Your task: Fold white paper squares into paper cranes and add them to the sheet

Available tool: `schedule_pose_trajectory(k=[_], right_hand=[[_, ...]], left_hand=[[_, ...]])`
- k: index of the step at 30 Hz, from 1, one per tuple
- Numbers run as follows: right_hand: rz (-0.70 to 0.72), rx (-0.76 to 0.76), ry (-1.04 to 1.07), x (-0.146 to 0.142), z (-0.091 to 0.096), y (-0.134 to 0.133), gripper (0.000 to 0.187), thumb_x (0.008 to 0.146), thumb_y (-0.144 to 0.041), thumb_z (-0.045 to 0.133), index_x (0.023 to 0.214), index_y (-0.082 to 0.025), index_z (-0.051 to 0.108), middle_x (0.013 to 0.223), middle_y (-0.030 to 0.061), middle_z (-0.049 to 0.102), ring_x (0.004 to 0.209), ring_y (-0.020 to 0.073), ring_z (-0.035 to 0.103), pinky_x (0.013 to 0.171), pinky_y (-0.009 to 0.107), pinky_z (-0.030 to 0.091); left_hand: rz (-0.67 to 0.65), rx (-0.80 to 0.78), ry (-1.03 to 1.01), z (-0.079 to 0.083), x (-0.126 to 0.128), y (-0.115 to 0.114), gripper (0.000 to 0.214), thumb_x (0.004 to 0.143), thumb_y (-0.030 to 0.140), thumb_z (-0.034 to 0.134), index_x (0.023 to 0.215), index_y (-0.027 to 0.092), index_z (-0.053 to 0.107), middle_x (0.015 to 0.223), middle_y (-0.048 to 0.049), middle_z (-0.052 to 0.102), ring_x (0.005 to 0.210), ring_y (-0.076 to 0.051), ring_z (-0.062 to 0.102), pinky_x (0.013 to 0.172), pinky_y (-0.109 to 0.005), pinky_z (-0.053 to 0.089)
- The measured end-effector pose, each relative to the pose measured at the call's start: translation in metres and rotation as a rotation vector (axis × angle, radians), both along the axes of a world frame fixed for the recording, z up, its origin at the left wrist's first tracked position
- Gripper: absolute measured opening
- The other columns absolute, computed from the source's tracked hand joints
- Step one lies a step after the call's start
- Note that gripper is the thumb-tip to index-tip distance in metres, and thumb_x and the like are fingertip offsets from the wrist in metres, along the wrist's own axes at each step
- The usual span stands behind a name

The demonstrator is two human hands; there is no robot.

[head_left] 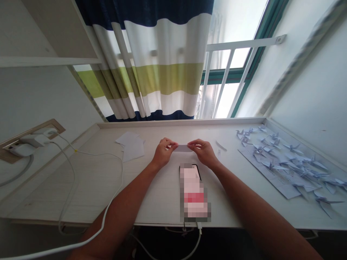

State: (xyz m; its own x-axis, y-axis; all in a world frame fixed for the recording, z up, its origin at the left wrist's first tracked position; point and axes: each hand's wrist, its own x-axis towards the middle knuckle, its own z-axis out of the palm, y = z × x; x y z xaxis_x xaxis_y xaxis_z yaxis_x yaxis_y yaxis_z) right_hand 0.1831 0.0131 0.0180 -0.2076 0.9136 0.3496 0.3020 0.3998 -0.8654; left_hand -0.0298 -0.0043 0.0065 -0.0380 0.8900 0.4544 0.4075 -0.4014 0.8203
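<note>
A small pale folded paper [183, 148] is held just above the white desk [114, 180], out past a phone [194, 191]. My left hand [163, 151] pinches its left end with closed fingers. My right hand [202, 150] pinches its right end the same way. The phone lies flat between my forearms with a cable plugged in at its near end.
Several folded paper cranes [287, 159] lie on a sheet along the right side. Loose white paper squares [131, 144] sit at the back left. A small paper scrap [221, 145] lies right of my hands. White charger cables [89, 155] run from a wall socket [29, 142] across the desk's left side.
</note>
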Motion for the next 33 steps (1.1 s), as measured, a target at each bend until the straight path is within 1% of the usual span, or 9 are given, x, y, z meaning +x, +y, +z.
schedule_pose_trajectory(k=[2, 4, 8, 12, 19, 22, 26, 30, 33], right_hand=[[-0.047, 0.097, -0.097, 0.000, 0.000, 0.000, 0.022, 0.087, -0.042, 0.069, 0.089, -0.022, 0.078, 0.098, 0.0096, 0.070, 0.100, 0.0276, 0.062, 0.092, 0.047, 0.050], [-0.060, 0.183, -0.177, 0.000, 0.002, 0.000, 0.019, 0.090, -0.039, 0.067, 0.090, -0.023, 0.077, 0.104, 0.0107, 0.067, 0.108, 0.0294, 0.058, 0.095, 0.048, 0.047], [0.062, 0.270, -0.264, -0.003, 0.008, -0.004, 0.016, 0.095, -0.033, 0.062, 0.100, -0.025, 0.075, 0.108, 0.0081, 0.071, 0.106, 0.0268, 0.061, 0.101, 0.048, 0.040], [0.107, 0.272, -0.327, -0.006, 0.010, -0.006, 0.018, 0.098, -0.031, 0.058, 0.090, -0.024, 0.073, 0.097, 0.0055, 0.075, 0.094, 0.0232, 0.065, 0.102, 0.046, 0.036], [0.058, 0.250, -0.440, 0.001, 0.004, 0.004, 0.022, 0.098, -0.026, 0.054, 0.083, -0.021, 0.069, 0.087, 0.0070, 0.073, 0.085, 0.0234, 0.064, 0.089, 0.041, 0.042], [0.028, 0.219, -0.406, 0.007, 0.003, 0.007, 0.022, 0.096, -0.028, 0.055, 0.082, -0.021, 0.070, 0.087, 0.0078, 0.074, 0.082, 0.0231, 0.064, 0.081, 0.038, 0.045], [0.033, 0.093, -0.274, 0.008, 0.006, 0.005, 0.024, 0.095, -0.034, 0.056, 0.084, -0.020, 0.072, 0.087, 0.0072, 0.076, 0.080, 0.0227, 0.066, 0.075, 0.035, 0.047], [0.051, 0.041, -0.217, 0.009, 0.009, 0.003, 0.024, 0.092, -0.036, 0.058, 0.083, -0.019, 0.073, 0.086, 0.0072, 0.077, 0.079, 0.0228, 0.066, 0.075, 0.036, 0.048], [0.088, 0.038, -0.192, 0.010, 0.008, 0.004, 0.025, 0.091, -0.039, 0.059, 0.083, -0.020, 0.073, 0.084, 0.0063, 0.076, 0.077, 0.0217, 0.065, 0.074, 0.035, 0.048]], left_hand=[[0.063, 0.055, 0.074, 0.001, 0.001, -0.001, 0.017, 0.085, 0.039, 0.073, 0.087, 0.023, 0.079, 0.097, -0.0081, 0.064, 0.101, -0.025, 0.054, 0.091, -0.038, 0.046], [0.076, 0.089, 0.111, 0.001, 0.001, -0.002, 0.015, 0.087, 0.035, 0.071, 0.085, 0.022, 0.077, 0.103, -0.0089, 0.064, 0.107, -0.026, 0.052, 0.099, -0.042, 0.043], [-0.046, 0.102, 0.110, 0.004, 0.005, -0.006, 0.016, 0.090, 0.034, 0.067, 0.084, 0.020, 0.074, 0.101, -0.0088, 0.070, 0.106, -0.025, 0.057, 0.099, -0.040, 0.043], [-0.097, 0.017, 0.059, 0.007, 0.009, -0.012, 0.019, 0.089, 0.037, 0.067, 0.087, 0.020, 0.074, 0.090, -0.0067, 0.074, 0.088, -0.022, 0.062, 0.086, -0.035, 0.047], [-0.074, -0.183, -0.045, 0.003, 0.005, -0.007, 0.027, 0.083, 0.043, 0.069, 0.083, 0.017, 0.075, 0.078, -0.0054, 0.073, 0.067, -0.017, 0.059, 0.063, -0.028, 0.044], [-0.109, -0.240, -0.169, 0.000, 0.002, -0.003, 0.032, 0.079, 0.047, 0.073, 0.081, 0.015, 0.074, 0.072, -0.0041, 0.070, 0.062, -0.014, 0.058, 0.059, -0.026, 0.042], [-0.140, -0.299, -0.308, 0.000, 0.004, -0.003, 0.040, 0.076, 0.054, 0.075, 0.082, 0.014, 0.074, 0.069, -0.0031, 0.068, 0.056, -0.012, 0.054, 0.051, -0.024, 0.042], [-0.106, -0.351, -0.338, 0.002, 0.004, -0.005, 0.046, 0.073, 0.059, 0.076, 0.084, 0.014, 0.075, 0.068, -0.0025, 0.067, 0.046, -0.007, 0.044, 0.040, -0.022, 0.034], [-0.066, -0.332, -0.336, 0.002, 0.001, -0.003, 0.045, 0.070, 0.057, 0.080, 0.082, 0.014, 0.075, 0.067, -0.0026, 0.068, 0.043, -0.006, 0.042, 0.039, -0.022, 0.033]])
